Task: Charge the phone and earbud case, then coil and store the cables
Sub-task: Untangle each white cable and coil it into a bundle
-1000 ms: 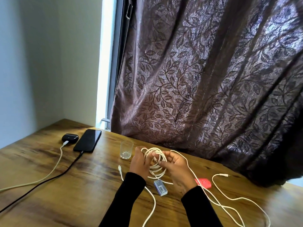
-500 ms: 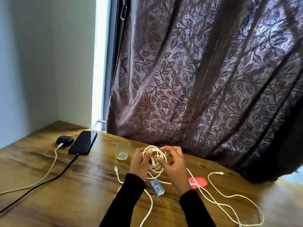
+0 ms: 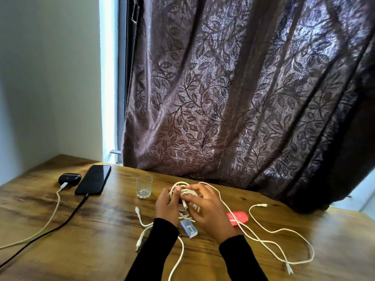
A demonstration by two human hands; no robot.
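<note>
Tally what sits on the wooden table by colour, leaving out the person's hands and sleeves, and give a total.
Black: 3 - phone, earbud case, black cable.
White: 3 - charging cable at the case, coiled cable in both hands, loose cable at right.
Clear: 1 - glass.
Red: 1 - small red item.
Blue-grey: 1 - small device.
Total: 9

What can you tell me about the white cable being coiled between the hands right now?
The white cable coil is thin, round, plastic-looking cord wound into several loose loops, held just above the wooden table. The left hand grips its left side; the right hand pinches strands with curled fingers. An uncoiled length runs right past the red object and trails over the table.
</note>
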